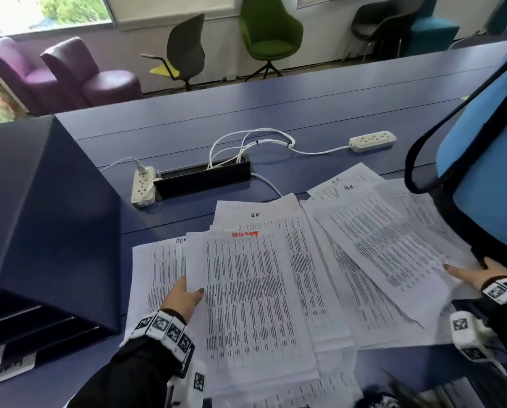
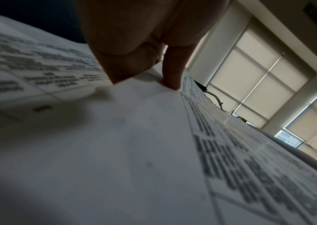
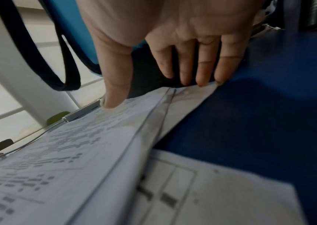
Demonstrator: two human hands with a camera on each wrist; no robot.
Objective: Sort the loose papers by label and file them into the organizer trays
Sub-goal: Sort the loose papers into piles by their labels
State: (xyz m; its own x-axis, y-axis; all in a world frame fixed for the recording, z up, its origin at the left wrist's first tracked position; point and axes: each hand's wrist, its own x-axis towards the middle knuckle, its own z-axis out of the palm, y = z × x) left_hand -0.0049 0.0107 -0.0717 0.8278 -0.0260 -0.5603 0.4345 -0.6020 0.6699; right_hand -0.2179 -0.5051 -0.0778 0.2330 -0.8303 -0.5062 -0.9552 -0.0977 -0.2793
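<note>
Loose printed sheets (image 1: 276,290) lie fanned over the blue table (image 1: 305,113). Some carry a handwritten "H.R" (image 1: 256,214); one at the left reads "ADM" (image 1: 181,240). My left hand (image 1: 192,285) pinches the left edge of the top sheet with a red label (image 1: 245,234), thumb (image 2: 171,76) on top and fingers hidden beneath. My right hand (image 1: 464,273) lies flat on the right pile (image 1: 393,260), its fingers (image 3: 204,73) straight and touching the sheet edges. The dark navy organizer (image 1: 46,201) stands at the left, its tray slots (image 1: 25,319) facing me.
A blue bag with black straps (image 1: 487,148) stands over the right pile, just above my right hand. Two white power strips (image 1: 142,184) (image 1: 373,139), their cables and a black cable box (image 1: 205,178) lie behind the papers. Chairs stand beyond the table.
</note>
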